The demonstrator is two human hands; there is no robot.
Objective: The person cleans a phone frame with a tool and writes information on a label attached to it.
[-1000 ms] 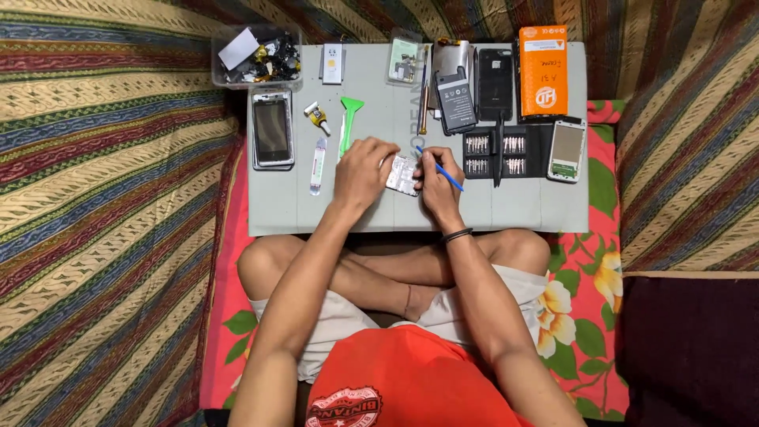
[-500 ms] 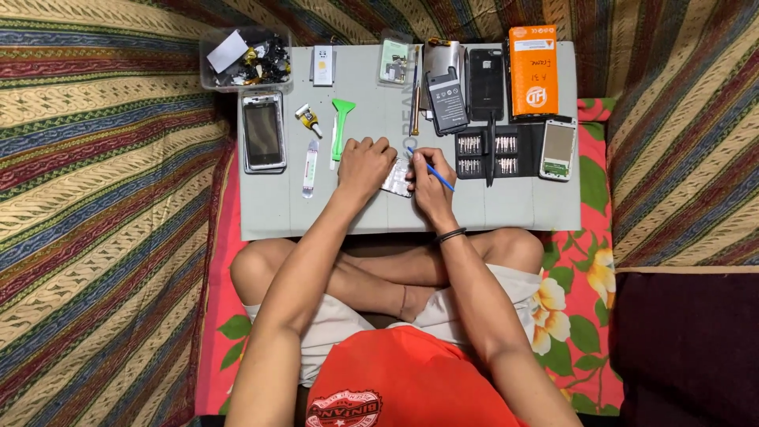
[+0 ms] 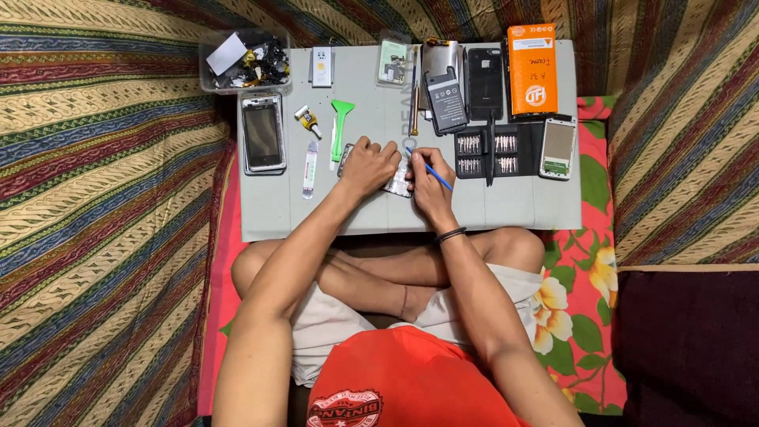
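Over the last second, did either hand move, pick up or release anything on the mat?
Barely. The left hand keeps pressing the small phone; the right hand still holds the blue tool at its edge. Nothing was picked up or released. The green pry tool and bit set stayed put.

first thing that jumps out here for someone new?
Both hands at the middle of the grey mat: left hand steadies a small device, right hand holds a blue tool to it. Next, the orange box at the mat's far right corner and the phone at its left edge.
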